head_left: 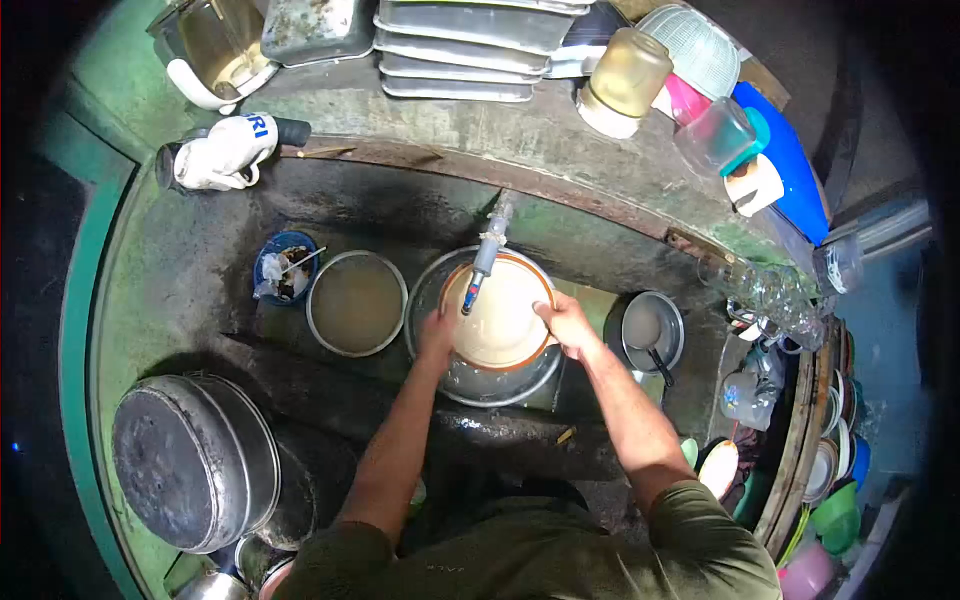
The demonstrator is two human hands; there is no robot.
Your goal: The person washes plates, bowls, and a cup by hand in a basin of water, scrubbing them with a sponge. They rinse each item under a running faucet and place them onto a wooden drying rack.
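A cream plate (505, 315) with a brown rim is held between my two hands, over a large metal basin (485, 388). My left hand (437, 335) is closed on the plate's left edge, its fingers partly hidden. On the opposite side my right hand (568, 326) grips the rim, thumb on top and the other fingers underneath. A grey pipe tap (488, 255) with a blue end reaches out over the plate's upper left part.
Left of the basin stand a round pan of cloudy water (356, 305) and a blue bowl of scraps (287, 268). To the right is a metal pot (668, 325). Large blackened pots (190, 460) stand lower left. Stacked metal trays (470, 45) line the ledge.
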